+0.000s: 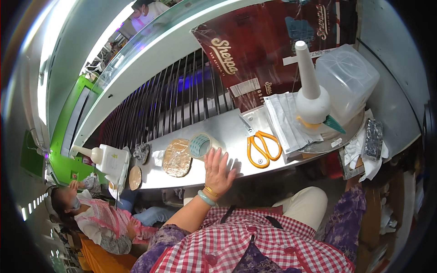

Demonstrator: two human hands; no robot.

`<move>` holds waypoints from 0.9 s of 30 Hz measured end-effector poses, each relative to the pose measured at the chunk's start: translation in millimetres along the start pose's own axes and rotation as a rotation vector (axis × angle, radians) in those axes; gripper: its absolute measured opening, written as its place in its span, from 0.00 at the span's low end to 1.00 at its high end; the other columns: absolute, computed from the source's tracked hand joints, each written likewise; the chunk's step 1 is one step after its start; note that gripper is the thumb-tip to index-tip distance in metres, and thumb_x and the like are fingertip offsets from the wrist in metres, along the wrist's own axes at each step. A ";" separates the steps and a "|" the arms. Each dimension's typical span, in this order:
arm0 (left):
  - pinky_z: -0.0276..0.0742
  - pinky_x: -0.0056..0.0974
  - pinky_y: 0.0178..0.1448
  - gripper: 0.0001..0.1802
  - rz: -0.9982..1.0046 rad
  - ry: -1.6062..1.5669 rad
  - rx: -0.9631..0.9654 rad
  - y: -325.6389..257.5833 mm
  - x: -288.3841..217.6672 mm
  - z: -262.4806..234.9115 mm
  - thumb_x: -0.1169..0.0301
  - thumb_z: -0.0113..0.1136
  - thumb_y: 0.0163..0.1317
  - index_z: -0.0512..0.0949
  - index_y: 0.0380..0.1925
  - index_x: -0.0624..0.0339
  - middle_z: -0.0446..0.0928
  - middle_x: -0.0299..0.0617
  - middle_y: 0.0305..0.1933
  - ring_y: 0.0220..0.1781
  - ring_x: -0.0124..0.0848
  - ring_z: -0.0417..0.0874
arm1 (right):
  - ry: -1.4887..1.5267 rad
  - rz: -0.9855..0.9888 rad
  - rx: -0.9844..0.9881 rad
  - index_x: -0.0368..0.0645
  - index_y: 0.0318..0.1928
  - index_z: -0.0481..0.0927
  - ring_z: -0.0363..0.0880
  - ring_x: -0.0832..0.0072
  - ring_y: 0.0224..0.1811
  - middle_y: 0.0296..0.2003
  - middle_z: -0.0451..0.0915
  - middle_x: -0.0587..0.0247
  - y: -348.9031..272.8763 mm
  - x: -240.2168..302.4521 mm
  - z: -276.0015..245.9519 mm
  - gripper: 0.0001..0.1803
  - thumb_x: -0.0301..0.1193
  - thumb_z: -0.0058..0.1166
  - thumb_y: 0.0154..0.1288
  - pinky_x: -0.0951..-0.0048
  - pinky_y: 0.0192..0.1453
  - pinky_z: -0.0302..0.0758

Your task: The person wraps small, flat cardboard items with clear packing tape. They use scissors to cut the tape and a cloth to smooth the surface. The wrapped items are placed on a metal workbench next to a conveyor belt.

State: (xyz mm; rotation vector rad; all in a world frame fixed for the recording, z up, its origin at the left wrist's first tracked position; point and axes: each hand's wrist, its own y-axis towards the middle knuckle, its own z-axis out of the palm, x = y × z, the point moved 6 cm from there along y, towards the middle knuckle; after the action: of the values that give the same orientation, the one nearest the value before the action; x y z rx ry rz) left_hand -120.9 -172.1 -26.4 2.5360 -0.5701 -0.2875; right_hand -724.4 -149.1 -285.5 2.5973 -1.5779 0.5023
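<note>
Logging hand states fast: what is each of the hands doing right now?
Left hand: open, fingers spread, holding nothing, reaching over the metal shelf beside the tape roll.
Right hand: not in view.

The left hand (219,170) was open and flat on the shiny metal shelf (227,132), fingers spread. A tape roll (200,145) lay just beside its fingertips. Next to the roll sat a flat brown pad (176,158). Orange scissors (262,148) lay near the hand on the other side. A white bottle (311,91) stood farther off, by a clear box (348,79).
</note>
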 end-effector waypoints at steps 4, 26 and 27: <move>0.45 0.57 0.71 0.30 -0.009 -0.028 -0.015 -1.4 -0.1 -3.8 0.63 0.55 0.58 0.64 0.60 0.62 0.57 0.54 0.67 0.70 0.55 0.54 | 0.051 -0.026 0.010 0.45 0.56 0.71 0.75 0.67 0.48 0.49 0.76 0.62 8.1 2.7 4.4 0.27 0.37 0.61 0.56 0.69 0.44 0.73; 0.61 0.43 0.67 0.29 -0.133 -0.725 -0.158 -36.5 -29.9 -45.9 0.69 0.57 0.59 0.63 0.60 0.64 0.64 0.53 0.62 0.64 0.46 0.65 | 1.304 -0.421 0.864 0.36 0.54 0.71 0.73 0.76 0.49 0.46 0.76 0.63 -326.2 104.0 -105.9 0.17 0.29 0.46 0.68 0.74 0.54 0.69; 0.62 0.42 0.66 0.29 -0.224 -0.847 -0.094 -41.8 -27.0 -45.2 0.70 0.57 0.59 0.62 0.60 0.64 0.64 0.51 0.62 0.64 0.44 0.66 | 1.248 -0.525 0.838 0.36 0.54 0.71 0.73 0.77 0.48 0.46 0.76 0.63 -346.7 126.4 -121.0 0.16 0.28 0.46 0.68 0.75 0.54 0.68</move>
State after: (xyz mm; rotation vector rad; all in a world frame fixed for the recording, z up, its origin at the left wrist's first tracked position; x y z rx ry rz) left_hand -116.8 -107.5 -8.1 2.3009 -0.5388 -1.4624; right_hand -397.7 -66.3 -92.5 1.9433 -0.2500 2.3786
